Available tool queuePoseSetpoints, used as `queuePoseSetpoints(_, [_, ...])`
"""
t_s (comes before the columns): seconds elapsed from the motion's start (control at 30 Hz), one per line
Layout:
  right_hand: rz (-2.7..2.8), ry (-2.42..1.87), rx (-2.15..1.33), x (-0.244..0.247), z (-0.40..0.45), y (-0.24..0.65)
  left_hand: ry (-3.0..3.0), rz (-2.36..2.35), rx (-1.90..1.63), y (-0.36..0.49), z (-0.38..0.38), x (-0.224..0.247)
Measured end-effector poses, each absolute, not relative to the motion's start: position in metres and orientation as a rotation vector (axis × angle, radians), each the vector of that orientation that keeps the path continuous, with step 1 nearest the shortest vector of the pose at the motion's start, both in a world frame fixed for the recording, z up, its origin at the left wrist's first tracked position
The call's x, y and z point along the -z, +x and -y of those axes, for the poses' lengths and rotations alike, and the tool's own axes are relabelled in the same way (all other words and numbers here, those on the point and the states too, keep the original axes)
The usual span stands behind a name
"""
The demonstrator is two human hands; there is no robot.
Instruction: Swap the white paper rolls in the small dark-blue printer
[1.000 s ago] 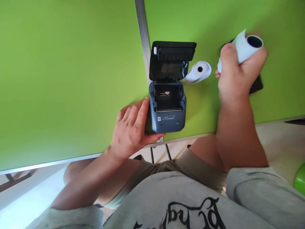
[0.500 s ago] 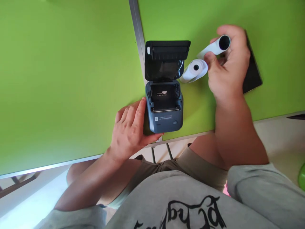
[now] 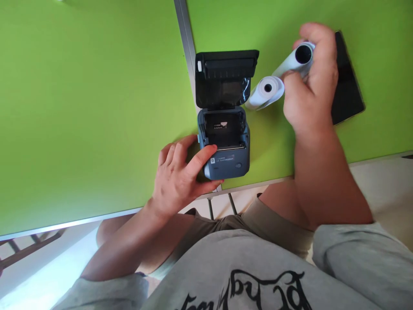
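A dark blue-grey label printer stands on the green table with its black lid raised and its paper bay bare. My left hand grips the printer's left side: the index finger rests on the top near the bay's edge, and the thumb is at the front. To the right of the lid stands a white paper roll with a small core and a loose outer layer. Just beyond it is a white roll with a wide dark core. My right hand is closed around this wide-cored roll; some of its fingers are hidden.
Partly behind my right hand lies a flat black tablet-like slab. A grey metal seam runs between two green table panels. The table's front edge is close to my lap.
My left index finger has moved from the printer's side onto its top. The right hand has shifted slightly away from me, still around the wide-cored roll.
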State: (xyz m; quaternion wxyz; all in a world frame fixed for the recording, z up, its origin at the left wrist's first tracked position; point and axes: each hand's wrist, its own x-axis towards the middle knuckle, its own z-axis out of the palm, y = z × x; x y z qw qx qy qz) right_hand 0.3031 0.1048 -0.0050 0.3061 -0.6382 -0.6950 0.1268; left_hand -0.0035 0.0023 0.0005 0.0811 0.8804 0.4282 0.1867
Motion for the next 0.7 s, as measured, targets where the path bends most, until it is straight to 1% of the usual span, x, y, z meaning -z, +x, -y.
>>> queuePoseSetpoints(0.1, [1.668,-1.662,-0.092,0.003,-0.105,0.299,2.635,-1.284,-0.561,-0.004,-0.003,-0.001])
queuePoseSetpoints(0.33, [1.634,-1.297,0.205,-0.004,-0.098,0.293,2.614,-1.274,-0.612,-0.002,-0.004,0.001])
queuePoseSetpoints(0.5, [1.795,-1.131,0.145,-0.008,-0.084,0.288,2.624,-1.269,-0.677,-0.002,-0.005,0.005])
queuePoseSetpoints(0.6, [1.891,-1.174,0.127,-0.011,-0.076,0.281,2.625,-1.270,-0.684,-0.003,-0.004,0.006])
queuePoseSetpoints(0.7, [1.922,-1.278,0.005,-0.011,-0.072,0.277,2.609,-1.258,-0.700,-0.003,-0.004,0.007])
